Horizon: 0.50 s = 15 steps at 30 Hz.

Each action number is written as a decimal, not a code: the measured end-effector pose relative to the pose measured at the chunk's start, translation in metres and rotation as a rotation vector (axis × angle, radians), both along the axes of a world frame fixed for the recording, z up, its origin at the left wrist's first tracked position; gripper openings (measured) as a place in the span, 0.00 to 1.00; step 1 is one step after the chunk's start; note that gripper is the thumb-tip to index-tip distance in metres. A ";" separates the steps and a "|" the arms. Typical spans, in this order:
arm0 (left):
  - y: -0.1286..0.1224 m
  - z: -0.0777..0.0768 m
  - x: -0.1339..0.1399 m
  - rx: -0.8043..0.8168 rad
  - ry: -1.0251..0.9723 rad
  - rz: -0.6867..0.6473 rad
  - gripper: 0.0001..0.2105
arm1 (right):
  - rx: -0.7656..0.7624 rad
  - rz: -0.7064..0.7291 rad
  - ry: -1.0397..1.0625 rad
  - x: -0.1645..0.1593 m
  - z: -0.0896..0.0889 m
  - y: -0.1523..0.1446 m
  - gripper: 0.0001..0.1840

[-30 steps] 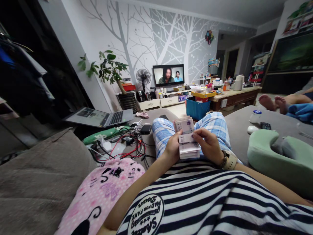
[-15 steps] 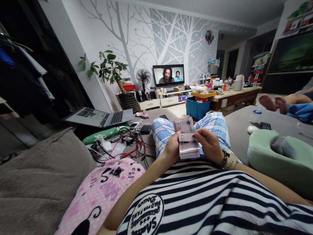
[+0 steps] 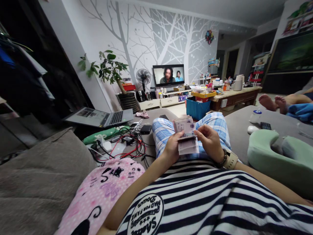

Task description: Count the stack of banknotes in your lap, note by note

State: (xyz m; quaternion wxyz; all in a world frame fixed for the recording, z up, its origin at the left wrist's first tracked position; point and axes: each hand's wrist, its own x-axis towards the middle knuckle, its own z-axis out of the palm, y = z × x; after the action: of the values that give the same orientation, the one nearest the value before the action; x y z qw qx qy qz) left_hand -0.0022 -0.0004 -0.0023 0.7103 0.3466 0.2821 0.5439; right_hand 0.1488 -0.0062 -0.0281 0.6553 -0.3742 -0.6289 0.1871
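A stack of pale purple banknotes (image 3: 187, 126) is held over my lap, its upper and lower parts fanning out past my fingers. My left hand (image 3: 173, 145) grips the stack from the left side, thumb lying across the front. On the other side, my right hand (image 3: 209, 139) has thumb and forefinger pinched at the right edge of a note near the middle of the stack. That note is seen almost edge-on. A watch (image 3: 231, 160) and a beaded bracelet are on my right wrist.
Left of me an open laptop (image 3: 102, 118), tangled cables (image 3: 133, 143) and a pink cat-print cushion (image 3: 105, 192) lie on the sofa. On the right are a green neck pillow (image 3: 262, 147), a white mouse (image 3: 252, 130), a remote (image 3: 265, 125) and another person's bare feet (image 3: 274, 101).
The note between my right fingers was folded down flat with its print showing; now it is lifted nearly edge-on. More of the upper notes show. My left hand has stayed in place.
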 end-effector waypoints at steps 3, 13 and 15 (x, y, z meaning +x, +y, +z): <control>-0.001 -0.001 0.000 0.027 0.005 0.026 0.10 | -0.037 -0.011 0.035 0.001 -0.001 0.004 0.19; -0.003 -0.003 0.002 0.064 0.005 0.040 0.13 | -0.071 -0.016 0.047 0.001 -0.001 0.007 0.20; -0.003 -0.004 0.002 0.077 -0.002 0.038 0.15 | -0.068 -0.019 0.040 0.001 -0.002 0.008 0.20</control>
State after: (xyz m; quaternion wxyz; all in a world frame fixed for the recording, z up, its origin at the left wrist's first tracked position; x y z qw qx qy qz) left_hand 0.0000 -0.0034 -0.0061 0.6862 0.3678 0.2670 0.5679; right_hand 0.1497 0.0018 -0.0297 0.6564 -0.3984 -0.6053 0.2100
